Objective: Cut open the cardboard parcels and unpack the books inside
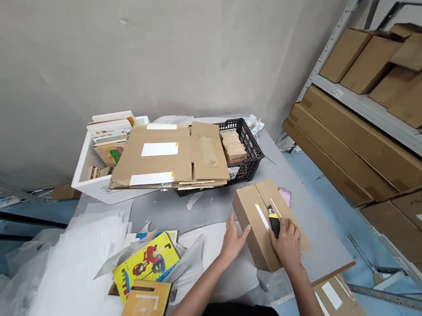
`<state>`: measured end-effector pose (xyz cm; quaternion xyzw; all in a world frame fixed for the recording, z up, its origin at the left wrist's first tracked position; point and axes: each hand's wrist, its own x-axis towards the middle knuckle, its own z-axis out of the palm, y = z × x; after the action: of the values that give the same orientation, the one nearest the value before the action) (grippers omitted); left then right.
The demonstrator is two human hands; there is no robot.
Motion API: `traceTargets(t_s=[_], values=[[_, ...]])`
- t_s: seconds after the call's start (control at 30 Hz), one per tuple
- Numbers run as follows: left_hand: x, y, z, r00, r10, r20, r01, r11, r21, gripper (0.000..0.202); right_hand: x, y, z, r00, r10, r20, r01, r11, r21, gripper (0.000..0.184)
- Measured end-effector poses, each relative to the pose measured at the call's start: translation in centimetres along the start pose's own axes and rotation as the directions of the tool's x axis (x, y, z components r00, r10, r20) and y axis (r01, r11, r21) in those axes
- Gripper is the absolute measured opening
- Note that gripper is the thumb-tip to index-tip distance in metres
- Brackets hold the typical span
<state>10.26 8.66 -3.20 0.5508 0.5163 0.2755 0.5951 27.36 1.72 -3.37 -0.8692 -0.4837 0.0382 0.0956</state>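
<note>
A closed brown cardboard box point(254, 223) lies on the grey table point(316, 223) in front of me. My left hand point(233, 240) rests flat against the box's near left side, fingers stretched out. My right hand point(288, 242) sits on top of the box, closed round a yellow and black utility knife point(273, 222). The knife's tip lies along the white tape strip point(261, 216) on the box's top seam.
Flattened cardboard point(172, 160) lies across a white bin point(84, 172) of books and a black crate point(250, 151) of small boxes. Books point(146, 265) and white wrapping paper point(77, 265) lie at the near left. Metal shelving point(385, 119) with cartons stands on the right.
</note>
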Motion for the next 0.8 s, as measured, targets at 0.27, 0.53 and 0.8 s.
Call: traceTargets(t_s=[0.27, 0.53, 0.8], values=[[-0.2, -4.3, 4.2, 0.995, -0.077, 0.063, 0.079, 0.996, -0.031, 0.101, 1.2, 3.1, -2.1, 0.985, 0.154, 0.082, -0.162, 0.981, 0.103, 0.043], [-0.6, -3.0, 5.4, 0.998, -0.043, 0.052, 0.053, 0.975, -0.218, 0.095, 3.4, 4.7, -4.6, 0.937, 0.264, 0.227, -0.314, 0.922, 0.224, 0.038], [-4.5, -2.2, -2.4, 0.997, -0.064, 0.050, 0.070, 0.990, -0.125, 0.084, -4.5, 1.7, -2.8, 0.947, 0.137, 0.290, -0.270, 0.828, 0.491, 0.031]])
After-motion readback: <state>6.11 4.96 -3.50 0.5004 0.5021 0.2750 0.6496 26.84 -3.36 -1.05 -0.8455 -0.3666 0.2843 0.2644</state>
